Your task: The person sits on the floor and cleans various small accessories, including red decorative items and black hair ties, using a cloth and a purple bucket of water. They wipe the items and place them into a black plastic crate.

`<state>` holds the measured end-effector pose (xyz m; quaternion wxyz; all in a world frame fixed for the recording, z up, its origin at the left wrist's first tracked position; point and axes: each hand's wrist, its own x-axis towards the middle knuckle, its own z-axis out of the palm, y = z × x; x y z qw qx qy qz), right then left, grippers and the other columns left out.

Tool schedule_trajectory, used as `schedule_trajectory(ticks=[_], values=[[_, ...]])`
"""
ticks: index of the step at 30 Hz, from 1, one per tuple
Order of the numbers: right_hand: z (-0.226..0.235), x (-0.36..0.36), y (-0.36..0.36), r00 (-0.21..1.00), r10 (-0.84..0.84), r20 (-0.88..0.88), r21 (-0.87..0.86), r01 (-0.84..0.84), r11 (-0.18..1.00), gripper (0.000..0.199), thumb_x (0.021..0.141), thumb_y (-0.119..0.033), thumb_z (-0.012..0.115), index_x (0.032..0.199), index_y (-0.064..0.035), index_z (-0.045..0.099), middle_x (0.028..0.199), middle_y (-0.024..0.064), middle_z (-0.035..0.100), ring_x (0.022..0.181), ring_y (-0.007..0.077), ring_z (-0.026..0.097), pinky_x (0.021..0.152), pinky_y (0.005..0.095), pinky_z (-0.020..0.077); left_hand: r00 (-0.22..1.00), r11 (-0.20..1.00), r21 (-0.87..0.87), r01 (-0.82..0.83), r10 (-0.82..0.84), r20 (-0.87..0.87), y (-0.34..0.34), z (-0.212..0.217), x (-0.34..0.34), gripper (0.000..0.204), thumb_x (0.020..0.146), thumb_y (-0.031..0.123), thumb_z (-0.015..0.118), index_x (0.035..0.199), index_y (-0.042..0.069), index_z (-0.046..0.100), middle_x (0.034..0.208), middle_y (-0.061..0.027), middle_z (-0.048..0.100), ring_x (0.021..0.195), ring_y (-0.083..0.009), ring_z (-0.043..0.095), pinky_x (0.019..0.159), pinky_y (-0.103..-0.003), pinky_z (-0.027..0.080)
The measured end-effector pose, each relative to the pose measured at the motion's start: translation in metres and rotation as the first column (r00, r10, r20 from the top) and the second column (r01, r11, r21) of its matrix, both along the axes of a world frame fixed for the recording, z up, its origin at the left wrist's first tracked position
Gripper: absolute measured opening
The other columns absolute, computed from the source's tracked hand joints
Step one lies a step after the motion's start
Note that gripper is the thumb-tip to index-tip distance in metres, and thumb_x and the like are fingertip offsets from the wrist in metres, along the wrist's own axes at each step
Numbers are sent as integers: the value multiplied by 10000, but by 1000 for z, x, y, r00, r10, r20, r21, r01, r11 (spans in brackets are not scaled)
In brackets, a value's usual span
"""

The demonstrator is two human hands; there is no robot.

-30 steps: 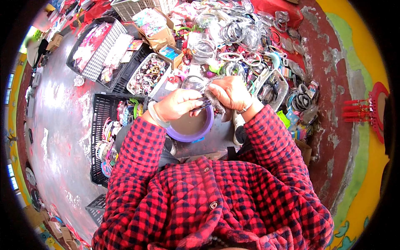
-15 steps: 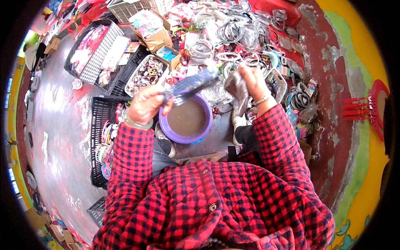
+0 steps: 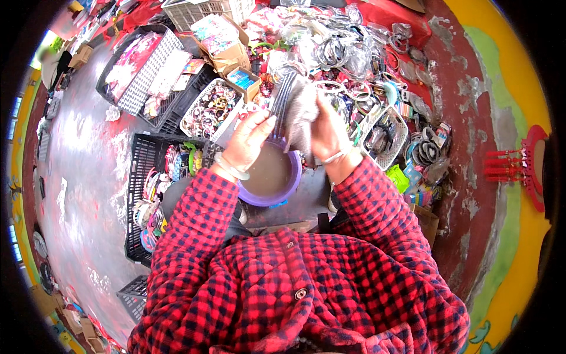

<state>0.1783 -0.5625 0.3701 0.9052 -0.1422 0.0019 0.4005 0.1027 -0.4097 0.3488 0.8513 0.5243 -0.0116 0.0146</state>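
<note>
Above the purple basin [image 3: 298, 187] of murky water, my left hand [image 3: 247, 141] pinches a long, dark, glossy strip with lengthwise lines [image 3: 281, 109]; its exact kind is unclear. My right hand [image 3: 329, 133] is closed on a crumpled grey-brown cloth [image 3: 302, 109]. The cloth lies against the strip's right side and covers part of it. Both hands are close together, a little above the basin's far rim.
Left of the basin stands a black crate [image 3: 140, 189] of colourful hair accessories. Beyond it is a white basket [image 3: 206, 109] of small hair ties. A perforated white basket [image 3: 394, 147] and heaped hairbands [image 3: 333, 53] lie ahead and right. A red-brown wall [image 3: 460, 177] rises at right.
My hands have come together; the cloth, held apart from the strip before, now lies against it. The strip has turned from slanting sideways to nearly upright in view.
</note>
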Motion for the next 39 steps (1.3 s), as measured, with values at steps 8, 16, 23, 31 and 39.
schedule_trajectory(ticks=[8, 16, 23, 31, 39], values=[[-18, -14, 16, 987, -114, 112, -315, 144, 938, 159, 832, -133, 584, 975, -66, 570, 896, 26, 603, 809, 143, 574, 736, 291, 475, 991, 818, 574, -42, -37, 126, -3, -11, 0, 163, 855, 67, 496, 969, -29, 562, 831, -70, 611, 784, -108, 546, 708, -265, 448], [-46, -25, 27, 972, -42, 229, -492, 153, 857, 143, 861, -178, 557, 969, -87, 579, 865, 12, 591, 773, 112, 551, 702, 275, 448, 959, 665, 690, -285, 189, 213, -7, -31, 3, 91, 804, 51, 517, 835, -16, 569, 714, -194, 586, 628, -271, 585, 575, -337, 439], [-45, -3, 12, 873, -65, 484, -541, 357, 761, 187, 897, -205, 506, 958, -49, 589, 826, -25, 578, 729, 64, 508, 663, 222, 416, 929, 594, 714, -370, 237, 283, 16, -10, 6, 244, 849, 233, 569, 864, -5, 621, 662, -105, 615, 616, -143, 582, 584, -283, 452], [-27, -29, 15, 261, 507, 821, -547, 611, 572, 237, 862, -252, 525, 873, -21, 574, 704, 138, 592, 649, 210, 568, 606, 356, 442, 981, 973, -177, -147, 120, -151, 10, -4, 9, 323, 913, 263, 448, 953, -38, 556, 964, -141, 594, 938, -218, 564, 858, -323, 418], [-17, -27, 17, 176, 547, 818, -558, 469, 684, 207, 864, -239, 543, 880, -33, 563, 683, 74, 568, 624, 187, 548, 599, 328, 439, 942, 782, -539, -312, 179, -285, 19, 3, 7, 259, 893, 227, 495, 777, -3, 515, 770, -113, 553, 815, -257, 598, 737, -362, 482]])
